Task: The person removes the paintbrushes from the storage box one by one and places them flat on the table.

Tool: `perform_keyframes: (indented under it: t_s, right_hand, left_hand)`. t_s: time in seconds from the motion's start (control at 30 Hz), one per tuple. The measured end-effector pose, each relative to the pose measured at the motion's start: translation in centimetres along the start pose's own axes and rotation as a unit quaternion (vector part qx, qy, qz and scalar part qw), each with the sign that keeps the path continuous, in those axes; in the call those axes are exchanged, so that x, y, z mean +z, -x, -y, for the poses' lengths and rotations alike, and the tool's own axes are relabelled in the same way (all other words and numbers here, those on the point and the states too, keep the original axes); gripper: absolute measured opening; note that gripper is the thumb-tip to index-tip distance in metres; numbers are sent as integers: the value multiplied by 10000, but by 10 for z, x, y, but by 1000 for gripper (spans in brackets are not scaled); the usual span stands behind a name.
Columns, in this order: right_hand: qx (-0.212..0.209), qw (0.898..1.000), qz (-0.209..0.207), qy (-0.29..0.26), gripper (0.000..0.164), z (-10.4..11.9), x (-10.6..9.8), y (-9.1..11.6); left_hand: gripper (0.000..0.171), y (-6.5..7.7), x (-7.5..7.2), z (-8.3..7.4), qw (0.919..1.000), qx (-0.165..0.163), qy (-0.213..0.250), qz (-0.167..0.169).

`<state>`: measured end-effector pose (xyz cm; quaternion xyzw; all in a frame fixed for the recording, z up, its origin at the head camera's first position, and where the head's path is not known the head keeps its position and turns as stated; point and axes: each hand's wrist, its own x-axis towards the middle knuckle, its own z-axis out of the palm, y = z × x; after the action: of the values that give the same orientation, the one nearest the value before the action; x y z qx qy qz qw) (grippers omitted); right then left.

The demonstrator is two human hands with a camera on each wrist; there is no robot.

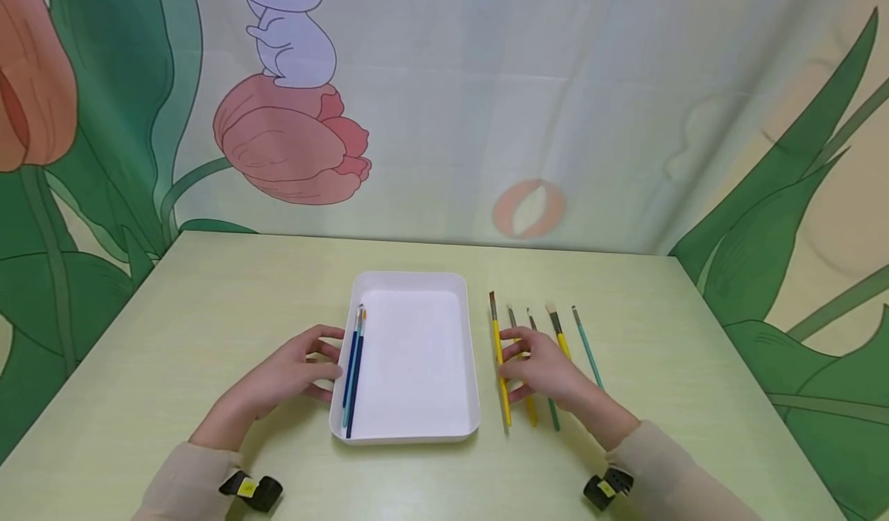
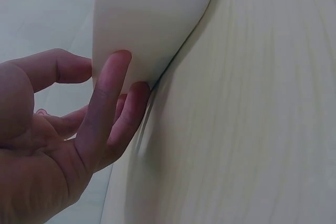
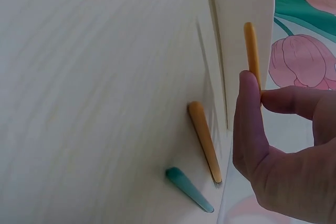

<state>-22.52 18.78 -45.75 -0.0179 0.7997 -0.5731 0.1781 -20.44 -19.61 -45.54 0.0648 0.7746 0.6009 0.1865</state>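
Note:
A white rectangular tray lies on the table, with slim blue-handled paintbrushes along its left inside edge. My left hand rests its fingertips against the outer left wall of the tray; in the left wrist view the fingers touch that wall near the tabletop. Right of the tray, my right hand pinches a yellow-handled paintbrush between thumb and fingers. In the right wrist view the handle end of this paintbrush stands raised off the table.
Beneath and beside the right hand lie more paintbrushes: a yellow one, a green one, a wide-bristled yellow one and a teal one. A printed curtain hangs behind the pale wood-grain table.

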Motion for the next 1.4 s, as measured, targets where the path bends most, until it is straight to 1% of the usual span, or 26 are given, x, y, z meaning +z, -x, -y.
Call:
perform_keyframes:
  t_s: [0.33, 0.6, 0.83, 0.97, 1.07, 1.23, 1.4]
  right_hand:
    - [85, 9986, -14, 526, 56, 0, 10, 0]
    - [39, 9955, 4, 949, 56, 1, 11, -5]
    - [30, 9876, 74, 1569, 57, -3, 11, -12]
    - [78, 9839, 77, 1784, 57, 1, 14, -9]
    - [39, 9812, 49, 1930, 56, 4, 15, -7]
    - [-76, 9720, -50, 2349, 55, 8, 16, -6]
    - [-122, 9665, -66, 2563, 54, 9, 17, -5]
  left_hand:
    - [57, -1, 0, 1, 10000, -31, 8, 4]
    - [57, -2, 0, 1, 10000, -25, -15, 18]
    - [58, -2, -1, 1, 10000, -68, -65, 3]
    - [58, -2, -2, 2, 10000, -71, -46, 29]
    - [57, -1, -1, 1, 10000, -60, -39, 30]
    - [57, -2, -1, 1, 10000, -42, -28, 34]
    - [58, -2, -1, 2, 10000, -47, -26, 22]
